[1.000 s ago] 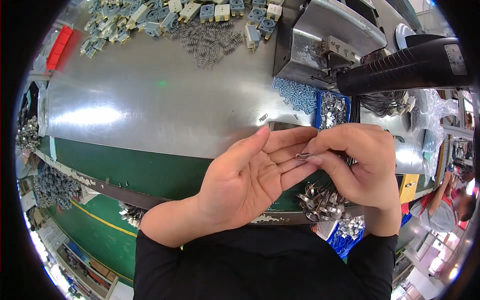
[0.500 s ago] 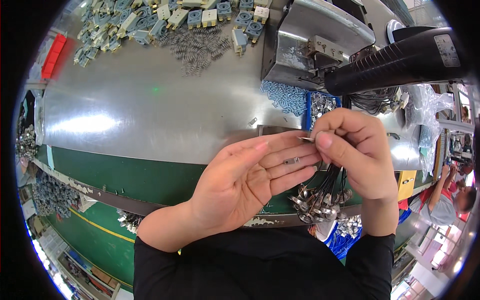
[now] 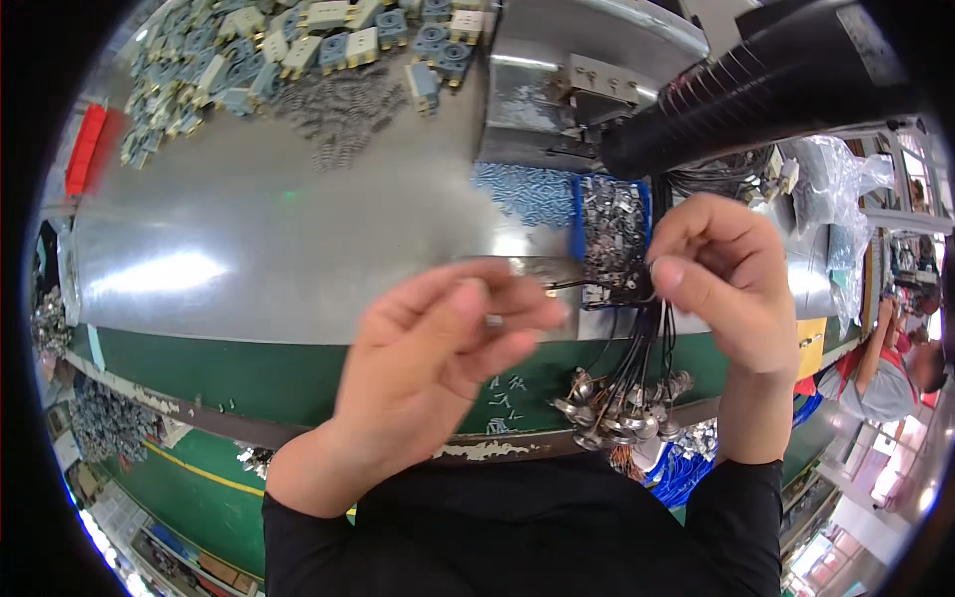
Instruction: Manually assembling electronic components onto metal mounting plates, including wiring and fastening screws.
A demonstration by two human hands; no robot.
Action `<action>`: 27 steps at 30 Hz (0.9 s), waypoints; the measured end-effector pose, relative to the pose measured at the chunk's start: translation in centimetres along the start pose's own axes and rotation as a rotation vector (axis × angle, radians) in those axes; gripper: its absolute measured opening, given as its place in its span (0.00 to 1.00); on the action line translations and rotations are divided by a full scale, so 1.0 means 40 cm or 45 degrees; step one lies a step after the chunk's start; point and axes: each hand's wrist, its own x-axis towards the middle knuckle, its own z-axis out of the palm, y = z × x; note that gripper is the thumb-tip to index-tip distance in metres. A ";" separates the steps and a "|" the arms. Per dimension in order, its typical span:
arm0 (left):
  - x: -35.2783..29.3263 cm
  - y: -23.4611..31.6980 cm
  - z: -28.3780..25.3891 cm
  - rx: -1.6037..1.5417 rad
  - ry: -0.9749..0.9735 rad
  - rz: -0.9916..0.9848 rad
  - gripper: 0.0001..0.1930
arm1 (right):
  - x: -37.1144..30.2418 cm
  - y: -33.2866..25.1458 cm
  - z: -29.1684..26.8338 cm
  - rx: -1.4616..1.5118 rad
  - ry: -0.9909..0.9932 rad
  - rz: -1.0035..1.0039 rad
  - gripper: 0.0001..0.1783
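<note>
My left hand (image 3: pixel 428 348) is half curled, palm up, over the front of the bench. A small metal clip (image 3: pixel 493 320) sits among its fingers, blurred by motion. My right hand (image 3: pixel 731 284) pinches thumb against forefinger beside the blue tray. A thin black wire (image 3: pixel 577 285) appears to run from those fingertips toward the left hand, a brass-coloured bit at its far end. Below hangs a bundle of black wires (image 3: pixel 647 348) with round metal discs (image 3: pixel 622 403) at their ends.
Small metal parts fill a blue tray (image 3: pixel 614 224), with loose screws (image 3: pixel 527 194) beside it. A metal fixture (image 3: pixel 557 90) and a black cylindrical tool (image 3: pixel 736 99) stand behind. Springs (image 3: pixel 343 109) and grey-and-white switch housings (image 3: pixel 249 60) lie at the back left. A person (image 3: pixel 880 373) is at the far right.
My left hand has drawn back left and curled its fingers from flat. My right hand has parted from it, near the wires; the metal piece in its fingertips no longer shows.
</note>
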 end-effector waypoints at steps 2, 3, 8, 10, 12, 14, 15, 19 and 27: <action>-0.005 0.010 -0.041 -0.070 0.068 0.263 0.16 | -0.004 0.022 -0.049 -0.503 0.187 -0.221 0.03; -0.004 0.017 -0.050 -0.071 0.064 0.247 0.16 | 0.001 0.035 -0.066 -0.503 0.201 -0.211 0.03; 0.002 0.046 -0.050 -0.080 0.450 0.391 0.17 | 0.023 0.077 -0.088 -0.998 -0.056 -0.504 0.06; 0.004 0.046 -0.054 -0.131 0.411 0.378 0.18 | 0.025 0.093 -0.085 -1.040 -0.068 -0.581 0.07; 0.008 0.046 -0.059 -0.179 0.378 0.376 0.19 | 0.028 0.104 -0.093 -1.001 -0.060 -0.588 0.07; 0.009 0.046 -0.065 -0.230 0.280 0.342 0.20 | 0.036 0.106 -0.095 -0.958 -0.061 -0.607 0.08; 0.012 0.042 -0.065 -0.226 0.282 0.339 0.20 | 0.038 0.099 -0.097 -1.017 -0.102 -0.625 0.07; 0.023 0.033 -0.061 -0.224 0.267 0.304 0.19 | 0.066 0.091 -0.069 -1.226 -0.258 -0.676 0.07; 0.022 0.032 -0.087 -0.309 0.014 0.238 0.21 | 0.080 0.090 -0.052 -1.284 -0.310 -0.500 0.07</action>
